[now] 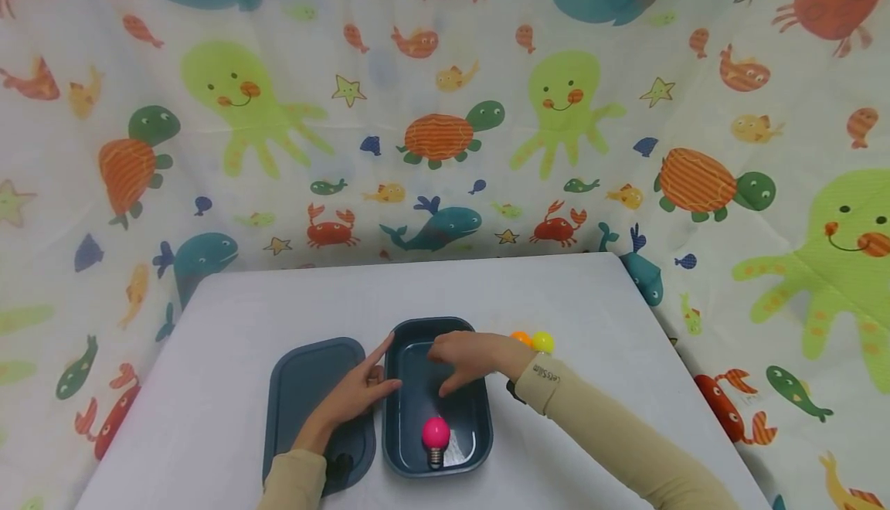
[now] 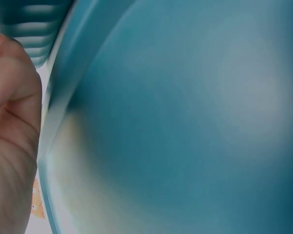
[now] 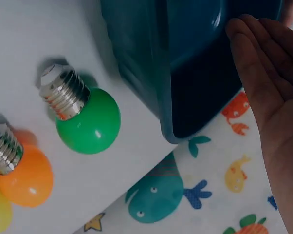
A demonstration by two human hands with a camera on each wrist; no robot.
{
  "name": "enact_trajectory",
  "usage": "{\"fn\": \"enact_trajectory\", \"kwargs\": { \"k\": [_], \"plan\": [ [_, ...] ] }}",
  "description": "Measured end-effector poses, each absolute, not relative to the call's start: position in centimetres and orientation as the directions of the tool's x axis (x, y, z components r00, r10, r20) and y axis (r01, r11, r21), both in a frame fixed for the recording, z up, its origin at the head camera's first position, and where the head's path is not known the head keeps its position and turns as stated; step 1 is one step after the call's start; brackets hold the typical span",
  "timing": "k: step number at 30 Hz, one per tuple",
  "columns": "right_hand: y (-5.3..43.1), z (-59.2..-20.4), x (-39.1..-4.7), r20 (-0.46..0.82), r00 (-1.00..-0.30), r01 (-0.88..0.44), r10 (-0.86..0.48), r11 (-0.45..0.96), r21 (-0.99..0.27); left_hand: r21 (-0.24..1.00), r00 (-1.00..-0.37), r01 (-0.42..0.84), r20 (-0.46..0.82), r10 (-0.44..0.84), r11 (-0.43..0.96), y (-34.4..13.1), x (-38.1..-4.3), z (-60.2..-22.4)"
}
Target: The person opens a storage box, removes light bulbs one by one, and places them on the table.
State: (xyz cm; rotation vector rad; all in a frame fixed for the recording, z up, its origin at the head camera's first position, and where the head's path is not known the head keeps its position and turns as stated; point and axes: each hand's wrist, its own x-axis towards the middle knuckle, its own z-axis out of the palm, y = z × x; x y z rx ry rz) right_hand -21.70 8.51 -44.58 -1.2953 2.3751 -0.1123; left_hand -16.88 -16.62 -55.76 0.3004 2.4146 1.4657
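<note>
A dark blue rectangular box [image 1: 391, 440] lies on the table, and inside it, toward the near end, is a pink light bulb [image 1: 436, 433] with a metal screw base. My left hand [image 1: 356, 396] is at the box's left rim, index finger and thumb stretched out to it, the other fingers bent. Over the far half of the box is my right hand [image 1: 464, 357]; in the right wrist view its straightened fingers [image 3: 248, 58] hold nothing visible. Below my left hand lies the matching flat lid [image 1: 295, 386], which fills most of the left wrist view.
Right of the box lie an orange bulb [image 1: 521, 337] and a yellow bulb [image 1: 543, 341]. A green bulb [image 3: 90, 122] beside them shows in the right wrist view; my right arm hides it from the head view. A sea-animal printed curtain [image 1: 445, 185] hangs behind the white table [image 1: 208, 386].
</note>
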Motion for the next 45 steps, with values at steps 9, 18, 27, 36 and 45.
{"fn": "enact_trajectory", "kwargs": {
  "k": [9,18,27,36,45],
  "plan": [
    [7.8,-46.9,-20.4,-0.389,-0.396,-0.829,-0.832,0.506,-0.24,0.893,-0.93,0.046,-0.126,0.346,0.448,-16.5,-16.9,-55.8],
    [7.3,-47.7,-19.1,-0.477,-0.326,-0.839,-0.816,0.482,-0.253,0.892,-0.927,0.088,-0.089,0.364,0.443,-16.7,-17.1,-56.2],
    [7.2,-48.2,-18.3,-0.502,-0.295,-0.839,-0.813,0.471,-0.271,0.891,-0.926,0.081,-0.098,0.364,0.447,-16.5,-16.9,-55.8],
    [7.2,-48.3,-18.1,-0.492,-0.282,-0.848,-0.823,0.454,-0.273,0.887,-0.925,0.096,-0.088,0.371,0.451,-16.6,-16.9,-56.0],
    [7.5,-47.3,-18.6,-0.473,-0.337,-0.815,-0.814,0.504,-0.287,0.888,-0.928,0.077,-0.102,0.357,0.453,-16.6,-17.0,-56.2]
  ]
}}
